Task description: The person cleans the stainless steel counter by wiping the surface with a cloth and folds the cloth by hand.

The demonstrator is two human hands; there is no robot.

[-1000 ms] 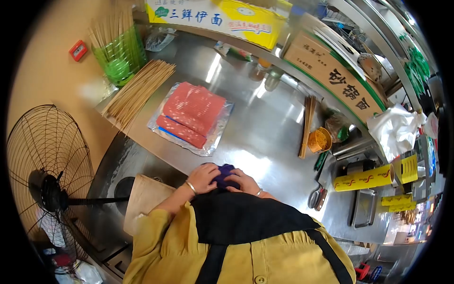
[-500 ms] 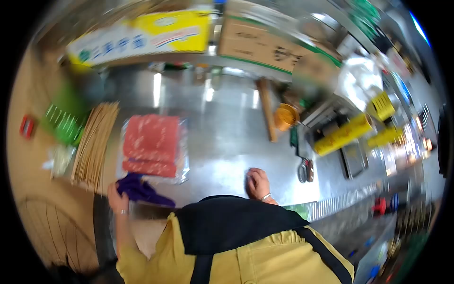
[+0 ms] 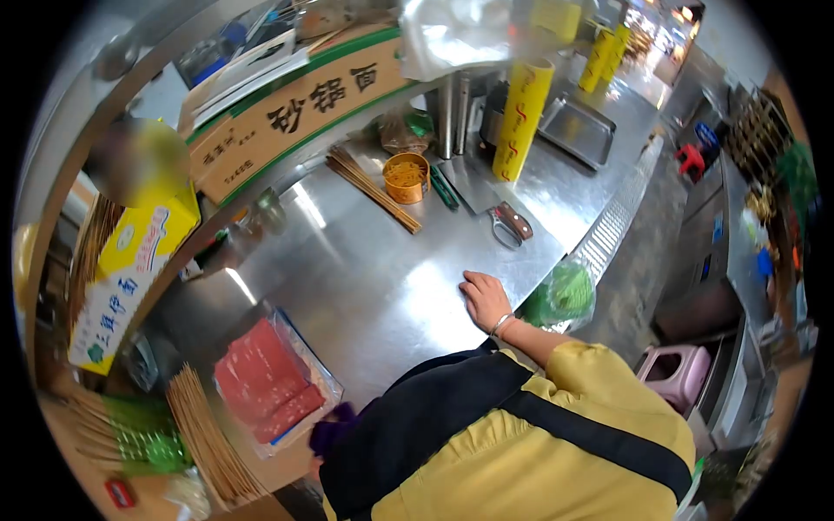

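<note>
At the far left, the green basket [image 3: 143,438] of sticks stood near the edge of the counter [image 3: 382,278], with the loose sticks [image 3: 208,434] fanned out beside it; a sleeve dragged across them could have sent some rolling to the floor. Next to them lay the meat [image 3: 265,378], red with pale flecks, on its clear plastic. The purple cloth [image 3: 328,431] sat by the near corner of that plastic, partly behind my apron [image 3: 417,417]. I could not tell whether the two touched. If they did, a wide wipe might have caught the plastic and slid the meat askew, or left cloth dirt on it. Only a sliver of my left hand [image 3: 314,469] showed, so I could not tell how it was closed or whether it gripped the cloth.

Further right and deeper in, the small bundle of sticks [image 3: 373,189] and the orange tub [image 3: 406,178] stood close together; a careless reach could have tipped the tub. My right hand [image 3: 486,300] rested on the bare metal, fingers loosely bent, nothing in it that I could see. Beyond it lay the knife [image 3: 467,189] and scissors [image 3: 505,233], where an unwatched sweep could have meant a cut.
</note>
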